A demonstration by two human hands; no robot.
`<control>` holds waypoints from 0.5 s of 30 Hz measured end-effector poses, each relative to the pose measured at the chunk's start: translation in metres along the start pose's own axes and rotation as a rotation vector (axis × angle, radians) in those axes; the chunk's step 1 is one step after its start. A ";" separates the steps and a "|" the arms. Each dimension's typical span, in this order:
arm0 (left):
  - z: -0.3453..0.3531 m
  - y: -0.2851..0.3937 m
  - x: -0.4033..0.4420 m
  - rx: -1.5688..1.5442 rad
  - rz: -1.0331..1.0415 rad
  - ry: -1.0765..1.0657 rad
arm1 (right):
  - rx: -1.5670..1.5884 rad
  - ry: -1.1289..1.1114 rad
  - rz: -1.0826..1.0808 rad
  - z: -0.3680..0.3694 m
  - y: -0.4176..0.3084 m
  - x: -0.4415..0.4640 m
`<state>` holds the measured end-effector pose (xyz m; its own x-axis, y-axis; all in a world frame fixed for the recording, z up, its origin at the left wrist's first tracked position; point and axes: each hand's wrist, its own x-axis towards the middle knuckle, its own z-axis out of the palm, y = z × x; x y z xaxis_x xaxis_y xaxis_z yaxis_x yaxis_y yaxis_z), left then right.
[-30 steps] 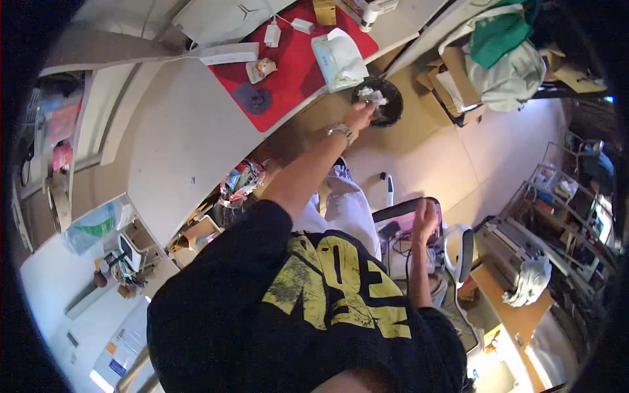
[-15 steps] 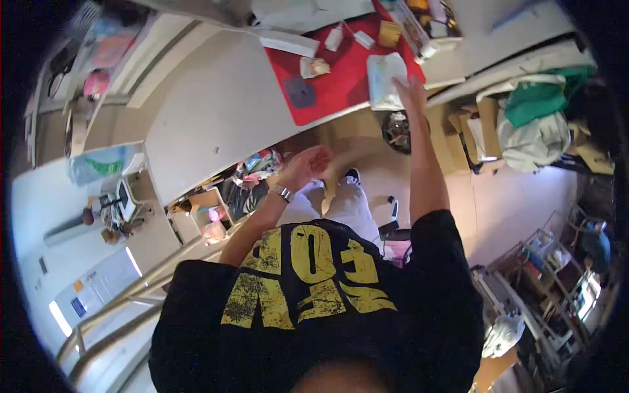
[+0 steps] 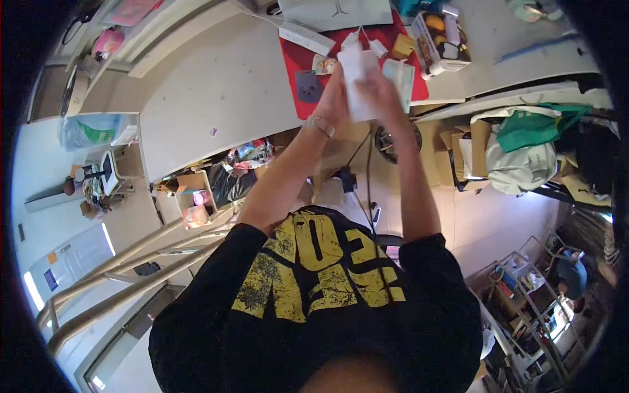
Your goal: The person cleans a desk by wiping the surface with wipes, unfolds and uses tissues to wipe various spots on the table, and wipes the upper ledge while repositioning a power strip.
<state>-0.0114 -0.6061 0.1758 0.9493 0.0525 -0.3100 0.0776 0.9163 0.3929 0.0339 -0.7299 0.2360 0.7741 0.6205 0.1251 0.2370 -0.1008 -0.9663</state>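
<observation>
A white paper-like sheet (image 3: 357, 82) is held up above the front of the red mat (image 3: 306, 112); its exact kind is unclear. My left hand (image 3: 335, 98), with a metal watch on the wrist, is closed on its left edge. My right hand (image 3: 383, 99), smeared by motion, is closed over its right side. Behind my right hand, a pale blue and white flat packet (image 3: 401, 73) lies on the mat, partly covered. A dark grey flat square (image 3: 308, 86) and a crumpled, patterned wrapper (image 3: 324, 65) lie left of the sheet.
A white power strip (image 3: 306, 37) and a small yellow box (image 3: 403, 46) lie on the mat. To the right is a bin of assorted items (image 3: 442, 42). Open cardboard boxes and a green bag (image 3: 534, 129) stand at right. A dark cable hangs in front of me.
My left hand has risen from below the table edge to the white sheet. My right hand has moved left from the packet, and the sheet is now between both hands.
</observation>
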 end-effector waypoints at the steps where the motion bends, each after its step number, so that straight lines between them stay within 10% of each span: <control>1: -0.004 0.005 -0.002 -0.422 -0.160 -0.423 | -0.238 -0.184 0.140 0.003 -0.022 -0.010; 4: 0.001 0.006 -0.026 -0.281 -0.021 -0.354 | 0.185 -0.129 0.067 0.012 -0.009 -0.039; 9: -0.037 0.017 -0.051 -0.190 -0.026 -0.109 | -0.552 0.543 0.170 -0.036 0.022 -0.021; 15: -0.019 0.043 -0.097 -0.314 -0.033 -0.279 | -1.237 0.466 -0.091 -0.058 0.209 0.049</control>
<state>-0.1059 -0.5646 0.2063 0.9973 -0.0491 -0.0543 0.0539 0.9945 0.0899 0.1551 -0.7659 0.0536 0.7963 0.3641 0.4831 0.4811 -0.8653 -0.1408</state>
